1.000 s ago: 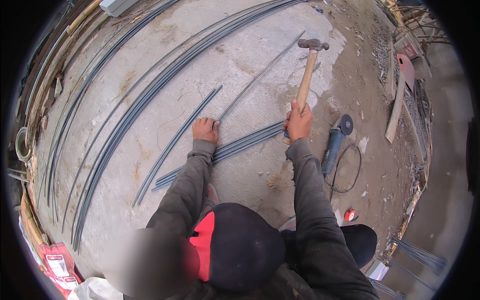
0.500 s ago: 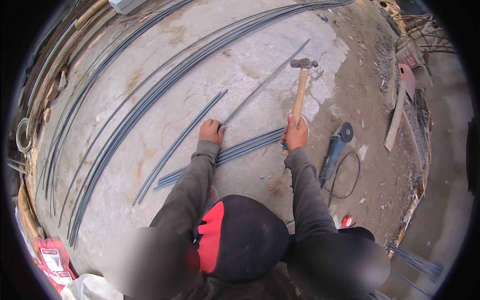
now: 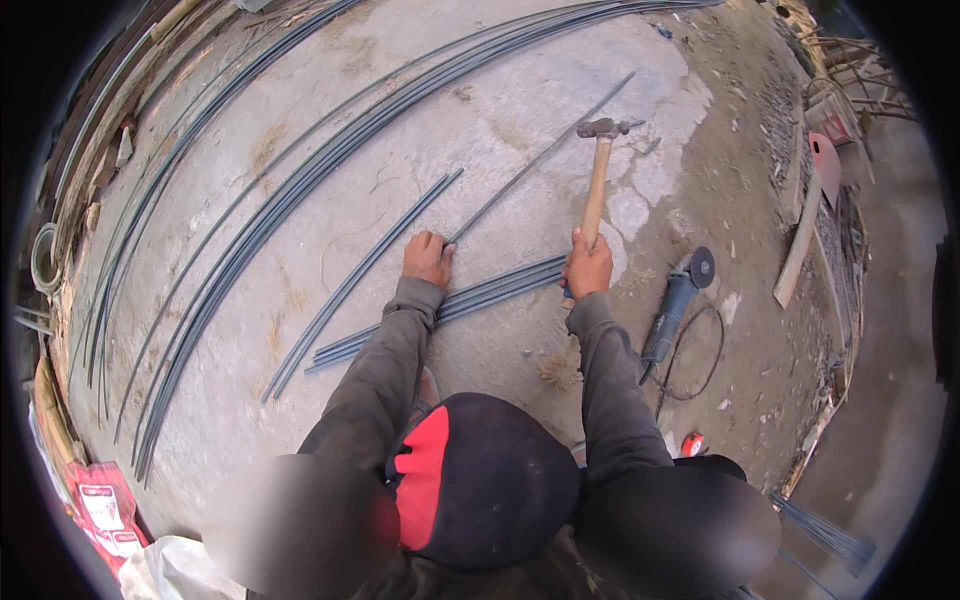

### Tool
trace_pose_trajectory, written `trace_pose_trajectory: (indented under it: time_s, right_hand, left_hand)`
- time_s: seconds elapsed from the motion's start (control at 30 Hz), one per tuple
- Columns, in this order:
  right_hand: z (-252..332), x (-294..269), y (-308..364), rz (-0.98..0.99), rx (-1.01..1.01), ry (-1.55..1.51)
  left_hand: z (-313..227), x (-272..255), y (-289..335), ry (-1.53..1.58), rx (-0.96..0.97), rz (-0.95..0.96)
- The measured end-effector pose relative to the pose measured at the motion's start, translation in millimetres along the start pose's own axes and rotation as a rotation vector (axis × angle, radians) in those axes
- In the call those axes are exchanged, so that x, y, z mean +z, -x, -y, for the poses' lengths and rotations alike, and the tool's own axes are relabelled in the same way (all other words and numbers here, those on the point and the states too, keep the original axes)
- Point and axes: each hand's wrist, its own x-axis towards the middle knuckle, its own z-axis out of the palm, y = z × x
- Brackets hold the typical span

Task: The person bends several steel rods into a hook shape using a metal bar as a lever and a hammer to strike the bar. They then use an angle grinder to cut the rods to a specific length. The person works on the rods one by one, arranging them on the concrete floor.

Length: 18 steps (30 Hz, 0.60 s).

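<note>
Location appears to be a construction site or work yard. Surface is a rough concrete slab [image 3: 480, 345], worn at its edge, giving way to bare soil [image 3: 755, 390] with scattered debris. Long steel bars [image 3: 272, 213] lie in bundles. Corded angle grinder [image 3: 670, 317] and tape measure [image 3: 692, 443] rest on the soil; a loose timber plank [image 3: 799, 252] lies at right.

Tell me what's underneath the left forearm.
A bundle of grey rods passes beneath the left sleeve, showing on both sides; the stretch directly under the sleeve is covered.

Dark grey sleeves [image 3: 375, 375]; black garment [image 3: 505, 480], red panel [image 3: 425, 480]
</note>
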Motion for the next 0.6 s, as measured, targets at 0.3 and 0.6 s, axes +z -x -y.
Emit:
trace_pose_trajectory:
  time_s: [0.3, 0.6]
  right_hand:
    - [-24, 13, -17, -0.035, -0.117, 0.296]
    - [37, 11, -28, -0.221, -0.334, 0.173]
  left_hand:
    - [2, 1, -4, -0.093, 0.008, 0.032]
    - [-6, 6, -9, -0.279, -0.123, 0.197]
